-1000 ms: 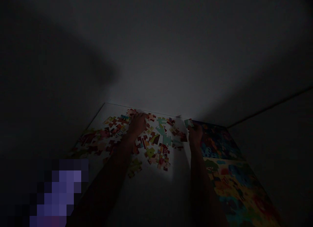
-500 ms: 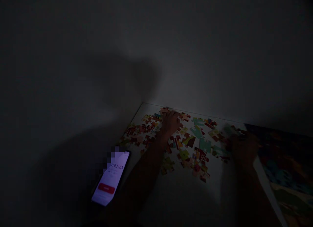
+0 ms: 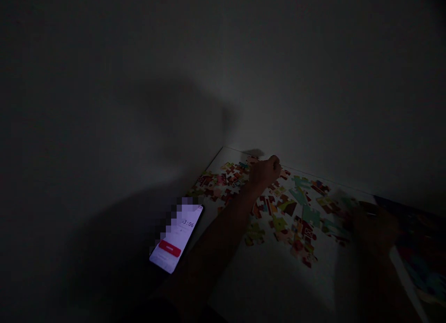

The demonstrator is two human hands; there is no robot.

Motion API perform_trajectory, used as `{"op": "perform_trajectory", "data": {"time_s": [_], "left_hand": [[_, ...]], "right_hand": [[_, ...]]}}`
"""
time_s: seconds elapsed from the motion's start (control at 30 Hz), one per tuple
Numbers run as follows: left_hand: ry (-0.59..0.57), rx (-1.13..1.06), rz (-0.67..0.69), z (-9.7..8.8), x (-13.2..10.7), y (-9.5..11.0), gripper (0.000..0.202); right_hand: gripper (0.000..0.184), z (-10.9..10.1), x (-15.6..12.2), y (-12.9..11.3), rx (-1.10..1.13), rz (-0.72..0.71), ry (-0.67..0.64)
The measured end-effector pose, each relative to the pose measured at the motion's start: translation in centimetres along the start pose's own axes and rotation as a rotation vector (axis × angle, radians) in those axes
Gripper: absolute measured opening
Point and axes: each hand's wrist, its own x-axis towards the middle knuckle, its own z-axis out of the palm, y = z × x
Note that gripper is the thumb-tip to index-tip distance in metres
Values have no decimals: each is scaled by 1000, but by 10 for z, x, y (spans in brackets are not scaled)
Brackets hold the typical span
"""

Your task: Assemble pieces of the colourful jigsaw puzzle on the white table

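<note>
The scene is very dark. Several loose coloured puzzle pieces (image 3: 285, 207) lie scattered on a white table (image 3: 278, 286). My left hand (image 3: 265, 171) reaches to the far side of the pile, near the wall, with its fingers curled as if pinching a piece; what it holds is too small to make out. My right hand (image 3: 374, 228) hovers at the right of the pile beside the puzzle box picture (image 3: 418, 248). It is blurred and its fingers do not show clearly; a pale piece (image 3: 343, 202) sits at its fingertips.
A lit phone (image 3: 177, 239) with a timer screen and a red button lies at the table's left edge. A plain wall (image 3: 313, 81) rises just behind the table. The colourful picture board fills the right end of the table.
The view has swung left, bringing the phone into sight. My left hand has lifted off the pile and curled its fingers. My right hand has stayed beside the picture board.
</note>
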Motion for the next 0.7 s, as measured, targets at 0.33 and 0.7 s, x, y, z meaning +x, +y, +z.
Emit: {"op": "perform_trajectory", "data": {"time_s": [0.33,0.7], "left_hand": [[-475,210,50,-54,-11,9,34],[-626,437,-138,-132,-18,-46,45]], "right_hand": [[40,0,-10,-18,-4,-95,-124],[43,7,-7,-12,19,-109,-139]]}}
